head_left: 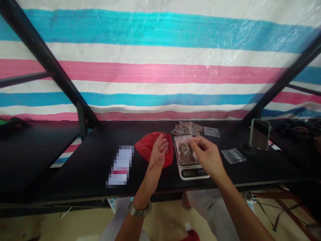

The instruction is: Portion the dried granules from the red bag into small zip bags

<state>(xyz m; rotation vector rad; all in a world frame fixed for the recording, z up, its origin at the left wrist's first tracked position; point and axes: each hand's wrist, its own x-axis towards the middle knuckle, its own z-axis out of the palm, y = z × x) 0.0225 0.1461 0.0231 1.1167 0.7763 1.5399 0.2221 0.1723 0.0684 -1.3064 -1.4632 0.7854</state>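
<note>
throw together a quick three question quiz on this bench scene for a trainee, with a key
1. Multiple choice: the silver metal-link watch is worn on
A) the right wrist
B) the left wrist
C) neither wrist

2. True or false: from the wearer's view, the crumpled red plastic bag lies to the left of the white digital scale.

3. Short answer: which hand pinches the top edge of the clear plastic bag with brown contents?

Key
1. B
2. True
3. The right hand
</note>
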